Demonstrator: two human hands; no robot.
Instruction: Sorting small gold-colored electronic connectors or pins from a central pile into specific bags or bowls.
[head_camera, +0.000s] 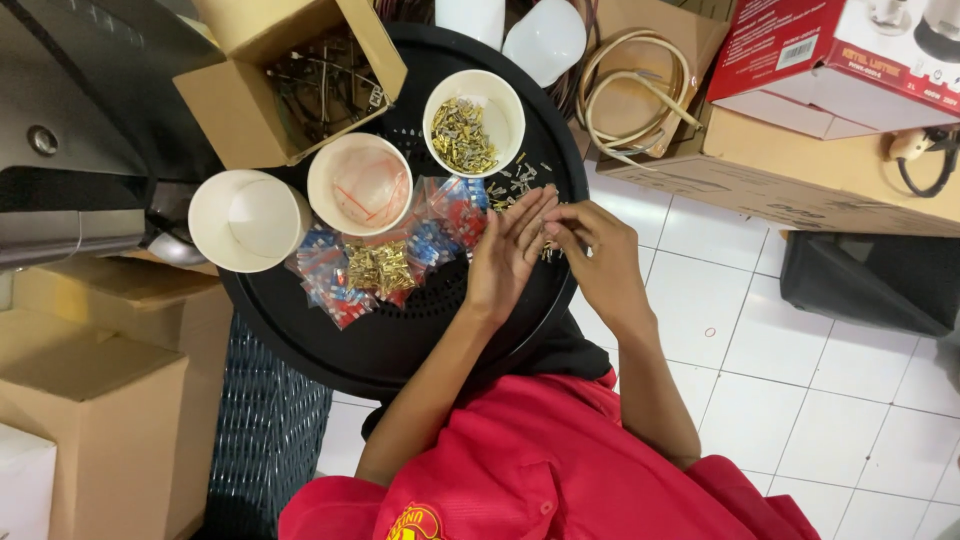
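Counted: three cups, one tray, two hands

Three white paper cups are seen on one round black tray (300, 340): one with metal terminals (473, 122), one with thin red strands (360, 184), one bare (248, 220). Two hands are counted, the left hand (508, 250) and the right hand (596, 252). One open cardboard box of wire parts (290, 80) is seen at the tray's edge. One heap of brass terminals (378, 266) and one cluster of small plastic bags (440, 225), too many to be counted, are laid between.
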